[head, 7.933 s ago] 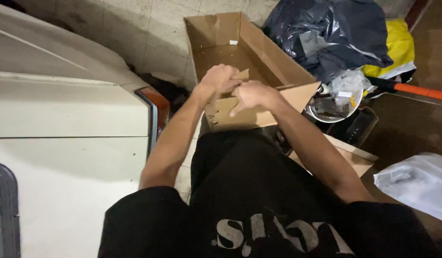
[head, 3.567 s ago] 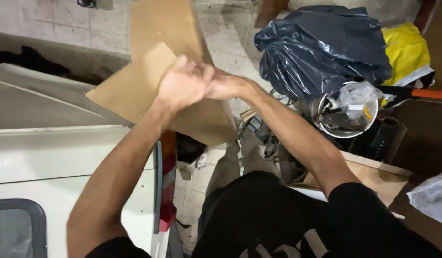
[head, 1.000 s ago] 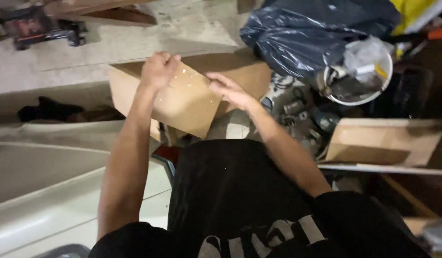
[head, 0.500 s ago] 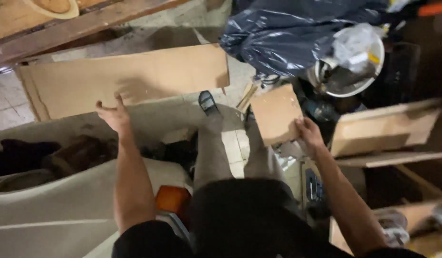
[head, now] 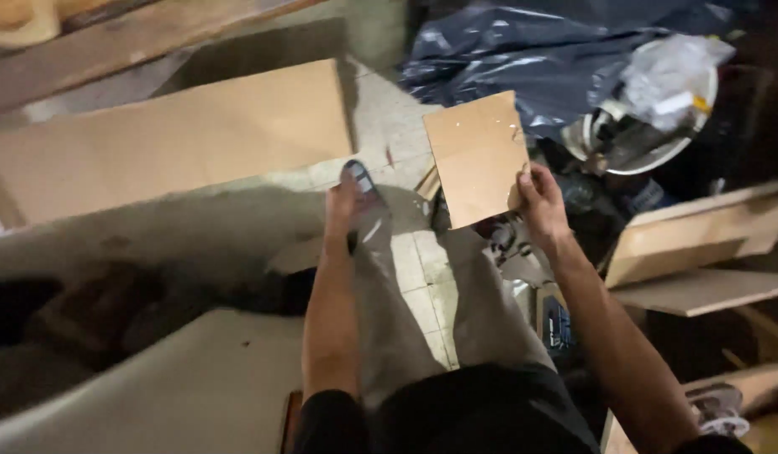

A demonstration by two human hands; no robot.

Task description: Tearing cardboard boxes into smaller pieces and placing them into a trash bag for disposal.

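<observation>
My right hand (head: 540,197) grips the lower right edge of a small brown cardboard piece (head: 477,155), held upright in front of me. My left hand (head: 342,206) hangs lower at centre, blurred, with nothing visible in it; its fingers look loosely curled. A large flat cardboard sheet (head: 170,143) lies on the floor to the upper left, apart from both hands. My legs in grey trousers and a dark sandal (head: 359,178) show between my arms.
A dark plastic rubbish bag (head: 523,50) sits at the top right beside a white bucket (head: 658,126) stuffed with plastic. A folded cardboard box (head: 700,240) rests on boards at right. A white car body (head: 153,387) fills the lower left. Wooden planks (head: 111,34) lie at top left.
My left hand has let go of the large sheet and dropped toward my leg. My right hand has lifted the small piece higher and turned it to face me.
</observation>
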